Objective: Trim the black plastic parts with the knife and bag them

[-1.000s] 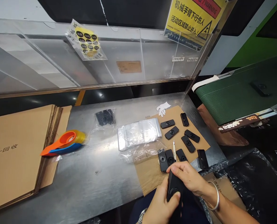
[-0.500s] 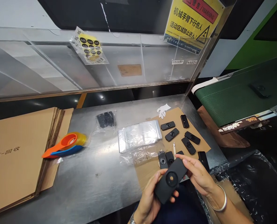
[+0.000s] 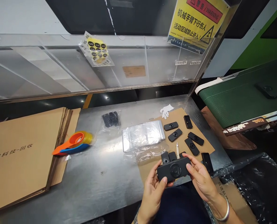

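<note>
Between my two hands is a black rectangular plastic housing [image 3: 166, 171] with a round recess in its face, held just over the table's front edge. My left hand [image 3: 152, 189] grips its left end, thumb on the front. At the right end, the fingers and thumb of my right hand [image 3: 200, 175] are closed on it. Behind it, several similar black housings [image 3: 175, 134] lie on a flat cardboard sheet [image 3: 205, 144]. A pale-handled craft knife [image 3: 177, 151] rests among them, partly hidden by the held housing.
A stack of clear plastic bags [image 3: 143, 135] lies mid-table, a white glove [image 3: 166, 111] behind it. Further left are a bag of black parts [image 3: 110, 119], an orange-and-blue tape dispenser [image 3: 74, 143] and stacked cardboard [image 3: 24, 165]. A green conveyor belt [image 3: 243, 96] carries a black part at right.
Both hands have turned the black housing from a steep slant to nearly level, and its face is now at another angle. The view has shifted slightly left.
</note>
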`<state>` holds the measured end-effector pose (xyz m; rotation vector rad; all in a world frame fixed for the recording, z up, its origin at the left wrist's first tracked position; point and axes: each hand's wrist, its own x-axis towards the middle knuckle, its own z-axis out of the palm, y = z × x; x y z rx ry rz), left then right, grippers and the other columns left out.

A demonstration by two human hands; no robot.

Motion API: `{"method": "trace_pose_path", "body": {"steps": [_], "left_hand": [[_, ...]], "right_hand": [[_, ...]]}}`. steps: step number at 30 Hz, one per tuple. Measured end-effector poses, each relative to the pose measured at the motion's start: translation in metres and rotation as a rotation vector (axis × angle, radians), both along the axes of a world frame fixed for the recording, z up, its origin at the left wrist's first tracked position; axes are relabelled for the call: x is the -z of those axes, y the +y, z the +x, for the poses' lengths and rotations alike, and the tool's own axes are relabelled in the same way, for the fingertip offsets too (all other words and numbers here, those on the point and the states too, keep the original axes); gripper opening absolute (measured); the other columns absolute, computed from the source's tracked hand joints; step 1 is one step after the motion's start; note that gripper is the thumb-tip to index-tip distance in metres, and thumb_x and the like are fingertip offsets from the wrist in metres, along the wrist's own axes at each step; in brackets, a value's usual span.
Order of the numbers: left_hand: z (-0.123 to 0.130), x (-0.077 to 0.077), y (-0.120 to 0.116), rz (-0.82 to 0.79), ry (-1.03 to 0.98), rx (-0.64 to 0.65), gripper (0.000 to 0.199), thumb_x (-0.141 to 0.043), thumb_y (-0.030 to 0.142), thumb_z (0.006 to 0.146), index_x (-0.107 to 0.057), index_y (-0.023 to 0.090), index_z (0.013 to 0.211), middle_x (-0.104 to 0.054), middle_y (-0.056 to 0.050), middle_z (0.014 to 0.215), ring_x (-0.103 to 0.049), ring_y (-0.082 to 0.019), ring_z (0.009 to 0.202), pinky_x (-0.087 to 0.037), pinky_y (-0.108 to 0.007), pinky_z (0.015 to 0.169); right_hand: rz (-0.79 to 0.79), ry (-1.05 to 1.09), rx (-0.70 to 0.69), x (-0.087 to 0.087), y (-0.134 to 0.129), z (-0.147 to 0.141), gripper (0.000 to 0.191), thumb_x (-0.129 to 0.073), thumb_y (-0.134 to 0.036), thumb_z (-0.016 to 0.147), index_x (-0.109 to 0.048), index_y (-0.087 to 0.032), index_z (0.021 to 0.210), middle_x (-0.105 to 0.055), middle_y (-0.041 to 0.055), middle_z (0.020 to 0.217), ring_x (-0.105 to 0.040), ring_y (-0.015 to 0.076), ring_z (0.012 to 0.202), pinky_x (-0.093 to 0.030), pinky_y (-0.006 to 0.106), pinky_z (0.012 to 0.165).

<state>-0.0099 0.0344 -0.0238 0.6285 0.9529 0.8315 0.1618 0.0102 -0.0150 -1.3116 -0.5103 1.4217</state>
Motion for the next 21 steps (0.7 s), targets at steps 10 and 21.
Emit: {"method": "trace_pose_path", "body": {"steps": [10,21], "left_hand": [[0.012,0.019,0.018,-0.129,0.153,-0.113,0.036,-0.048,0.050,0.079,-0.052,0.015,0.088,-0.061,-0.002,0.058,-0.058,-0.015,0.041,-0.041,-0.020,0.031],[0.016,0.108,0.026,-0.092,0.413,0.092,0.067,-0.047,0.063,0.070,-0.045,0.016,0.117,-0.064,-0.011,0.091,-0.066,-0.019,0.067,-0.051,-0.028,0.054]], "right_hand": [[-0.032,-0.077,0.022,0.016,-0.007,-0.018,0.037,-0.059,-0.039,0.080,-0.052,-0.022,0.112,-0.064,0.0048,0.098,-0.058,0.0178,0.089,-0.046,0.028,0.076],[-0.172,0.018,0.396,0.104,0.000,0.089,0.023,-0.073,-0.027,0.068,-0.061,-0.017,0.085,-0.064,0.0002,0.077,-0.059,0.0122,0.062,-0.049,0.022,0.051]]}}
